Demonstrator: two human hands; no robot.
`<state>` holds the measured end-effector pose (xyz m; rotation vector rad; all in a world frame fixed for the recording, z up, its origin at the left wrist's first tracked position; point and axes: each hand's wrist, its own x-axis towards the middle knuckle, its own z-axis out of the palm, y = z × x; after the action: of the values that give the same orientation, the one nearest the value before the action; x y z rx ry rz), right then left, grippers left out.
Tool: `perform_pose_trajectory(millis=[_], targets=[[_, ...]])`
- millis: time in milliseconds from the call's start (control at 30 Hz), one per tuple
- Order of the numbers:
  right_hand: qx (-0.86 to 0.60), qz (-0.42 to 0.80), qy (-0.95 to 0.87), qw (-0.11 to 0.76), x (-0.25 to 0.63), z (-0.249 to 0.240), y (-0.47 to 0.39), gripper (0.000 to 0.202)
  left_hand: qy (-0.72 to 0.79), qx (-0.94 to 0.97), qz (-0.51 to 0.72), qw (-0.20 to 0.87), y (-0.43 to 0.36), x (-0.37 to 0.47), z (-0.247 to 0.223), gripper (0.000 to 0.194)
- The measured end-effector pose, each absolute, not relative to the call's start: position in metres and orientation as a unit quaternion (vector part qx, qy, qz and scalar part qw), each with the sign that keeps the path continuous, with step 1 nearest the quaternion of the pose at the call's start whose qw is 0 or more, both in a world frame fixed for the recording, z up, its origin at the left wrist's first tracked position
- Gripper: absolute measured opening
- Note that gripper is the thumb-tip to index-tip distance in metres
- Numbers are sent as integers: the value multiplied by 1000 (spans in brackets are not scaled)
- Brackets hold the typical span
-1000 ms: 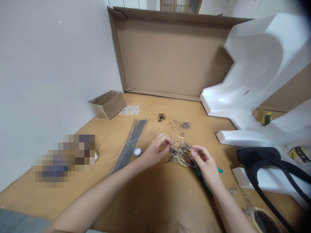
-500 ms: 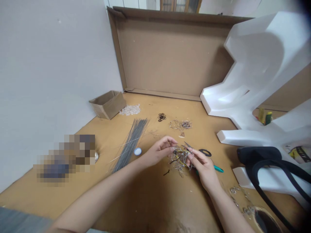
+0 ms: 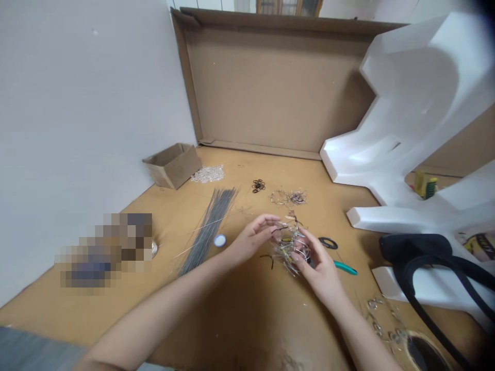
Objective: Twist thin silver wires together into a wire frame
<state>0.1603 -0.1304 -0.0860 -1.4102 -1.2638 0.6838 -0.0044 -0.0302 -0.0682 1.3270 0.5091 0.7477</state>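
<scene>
A tangled bundle of silvery wire (image 3: pixel 288 252), with yellow and black bits in it, sits between my two hands above the table. My left hand (image 3: pixel 257 234) grips its left side with curled fingers and thumb. From the other side my right hand (image 3: pixel 315 260) holds it, fingers and thumb bent around the wire. A tool with a teal handle (image 3: pixel 346 268) lies partly hidden behind my right hand. Just beyond that hand is a black ring (image 3: pixel 327 242). Small dark strips (image 3: pixel 266 257) show beside the bundle's left edge.
Left of my hands lie long grey wires (image 3: pixel 209 229) and a small white-and-blue round item (image 3: pixel 219 240). Farther back are a cardboard box (image 3: pixel 172 166), clear rings (image 3: pixel 209 174), black rings (image 3: pixel 258 186) and loose wire pieces (image 3: pixel 296 198). White foam (image 3: pixel 386 154) and a black strap (image 3: pixel 406 273) stand right.
My right hand has spread around the bundle, and the bundle has been turned. The pointed metal tip seen above my right fingers no longer shows.
</scene>
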Motion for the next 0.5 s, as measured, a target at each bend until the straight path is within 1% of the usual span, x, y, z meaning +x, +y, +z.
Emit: perform_pose_trajectory(millis=[100, 167, 200, 333, 467, 500], targets=[[-596, 303, -489, 560, 163, -88, -127, 47, 219, 581, 334, 709, -38, -2, -69, 44], [-594, 313, -462, 580, 167, -93, -124, 44, 226, 592, 339, 695, -43, 0, -70, 51], [-592, 318, -452, 587, 168, -95, -124, 44, 225, 609, 347, 677, -45, 0, -71, 52], [-583, 336, -436, 597, 167, -96, -123, 44, 177, 721, 385, 549, -50, 0, -71, 40], [-575, 367, -428, 593, 159, -91, -124, 40, 172, 821, 346, 421, -51, 0, -71, 34], [-573, 379, -427, 588, 158, -91, -124, 37, 184, 836, 333, 395, -51, 0, -72, 29]])
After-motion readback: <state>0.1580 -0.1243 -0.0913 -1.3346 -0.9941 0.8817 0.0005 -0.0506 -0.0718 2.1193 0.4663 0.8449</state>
